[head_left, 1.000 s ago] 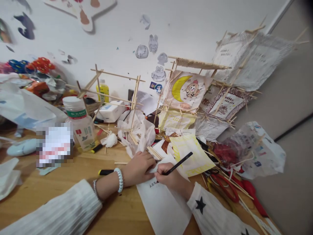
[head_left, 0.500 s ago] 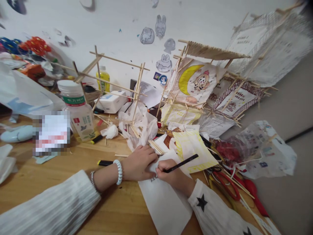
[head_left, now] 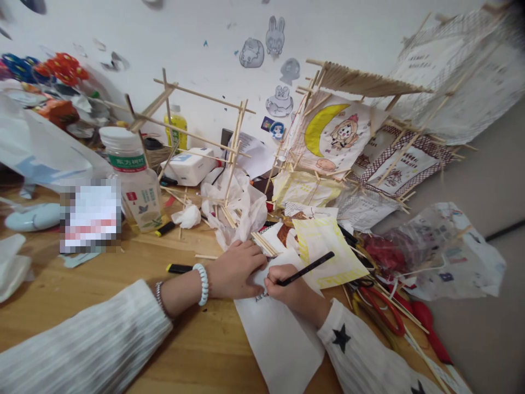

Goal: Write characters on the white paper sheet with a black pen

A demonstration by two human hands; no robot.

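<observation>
A strip of white paper (head_left: 279, 339) lies on the wooden table, with a little black writing near my hands. My left hand (head_left: 238, 268) rests flat on the paper's left edge, fingers stretched out, a pale coiled band at its wrist. Closed around a black pen (head_left: 309, 268), my right hand (head_left: 289, 290) leans on the paper, the pen's rear end pointing up and right. The pen's tip is hidden behind my fingers. Just beyond my hands are thin wooden sticks (head_left: 263, 243) and a sheet with yellow marker edging (head_left: 330, 251).
Stick frames (head_left: 200, 131) and a stick house with a moon drawing (head_left: 340, 134) stand at the back. A plastic bottle (head_left: 137, 191) is at left, a black marker (head_left: 179, 268) by my left wrist. Red-handled scissors (head_left: 385, 312) and a plastic bag (head_left: 455, 257) lie at right.
The whole view has shifted slightly, so things sit a bit further right. A little more of the black writing shows beside my right hand. Both hands keep their places on the paper.
</observation>
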